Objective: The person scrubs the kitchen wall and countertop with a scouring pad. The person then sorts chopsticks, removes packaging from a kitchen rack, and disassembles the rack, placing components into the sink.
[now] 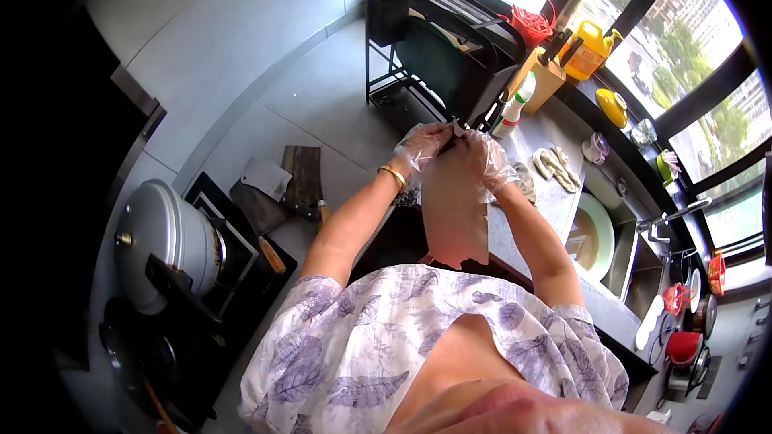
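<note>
Both of my hands wear clear plastic gloves. A flat, brownish-pink sheet (456,209) with a ragged lower edge hangs in front of my body; its material I cannot make out. My left hand (426,146) pinches it at the upper left corner, and my right hand (487,161) grips it at the upper right. A small strip of the sheet stands up between the fingertips. Just beyond my hands is the black rack (474,72). Right of my right hand lies a crumpled cloth (556,169) on the counter.
Several cleavers (303,175) lie on the counter at left, near a large pressure cooker (165,237) on the stove. At right is a sink with a pale green basin (599,229). A white bottle (515,104), knife block (543,80) and yellow jug (589,52) stand by the window.
</note>
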`<control>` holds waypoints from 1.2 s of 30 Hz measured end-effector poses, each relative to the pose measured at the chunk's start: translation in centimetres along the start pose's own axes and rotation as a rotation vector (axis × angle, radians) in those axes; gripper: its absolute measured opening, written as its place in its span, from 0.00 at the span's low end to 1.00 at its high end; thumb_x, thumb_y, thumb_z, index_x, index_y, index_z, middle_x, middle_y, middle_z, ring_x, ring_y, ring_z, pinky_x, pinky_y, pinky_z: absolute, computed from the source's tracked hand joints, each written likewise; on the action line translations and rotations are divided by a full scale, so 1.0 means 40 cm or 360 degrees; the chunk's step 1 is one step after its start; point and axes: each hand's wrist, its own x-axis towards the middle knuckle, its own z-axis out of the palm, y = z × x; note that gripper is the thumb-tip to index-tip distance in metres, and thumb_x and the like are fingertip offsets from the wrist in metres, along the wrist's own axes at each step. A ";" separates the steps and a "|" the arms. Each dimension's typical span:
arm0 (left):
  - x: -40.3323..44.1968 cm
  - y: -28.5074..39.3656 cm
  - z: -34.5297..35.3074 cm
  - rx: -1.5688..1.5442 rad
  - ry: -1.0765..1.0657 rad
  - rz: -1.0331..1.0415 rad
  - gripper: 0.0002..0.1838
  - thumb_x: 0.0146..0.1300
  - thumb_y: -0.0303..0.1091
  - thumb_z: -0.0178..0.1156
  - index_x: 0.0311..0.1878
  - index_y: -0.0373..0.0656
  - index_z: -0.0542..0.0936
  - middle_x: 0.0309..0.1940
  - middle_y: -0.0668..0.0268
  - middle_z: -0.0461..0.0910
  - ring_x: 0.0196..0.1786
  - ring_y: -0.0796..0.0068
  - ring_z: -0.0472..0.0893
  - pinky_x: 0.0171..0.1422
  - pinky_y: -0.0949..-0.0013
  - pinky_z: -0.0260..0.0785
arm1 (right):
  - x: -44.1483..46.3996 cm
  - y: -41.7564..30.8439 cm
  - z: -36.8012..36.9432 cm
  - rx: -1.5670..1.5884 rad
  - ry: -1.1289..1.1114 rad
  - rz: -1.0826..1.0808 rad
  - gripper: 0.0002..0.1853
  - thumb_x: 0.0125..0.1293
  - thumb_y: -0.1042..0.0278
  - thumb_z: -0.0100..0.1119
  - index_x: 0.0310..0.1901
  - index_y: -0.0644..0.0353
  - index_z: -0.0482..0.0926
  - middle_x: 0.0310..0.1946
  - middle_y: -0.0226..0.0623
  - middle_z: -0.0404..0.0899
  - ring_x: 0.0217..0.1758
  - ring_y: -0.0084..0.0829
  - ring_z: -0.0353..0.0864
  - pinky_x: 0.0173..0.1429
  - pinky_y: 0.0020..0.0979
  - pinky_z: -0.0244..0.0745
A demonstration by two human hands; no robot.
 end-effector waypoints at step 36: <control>0.194 -0.064 -0.106 0.2375 -0.0468 0.0819 0.11 0.57 0.37 0.52 0.37 0.42 0.79 0.33 0.57 0.80 0.36 0.61 0.80 0.37 0.67 0.72 | -0.011 0.038 0.047 0.0546 0.0157 -0.0035 0.09 0.60 0.69 0.47 0.33 0.64 0.76 0.25 0.48 0.76 0.28 0.47 0.75 0.34 0.40 0.69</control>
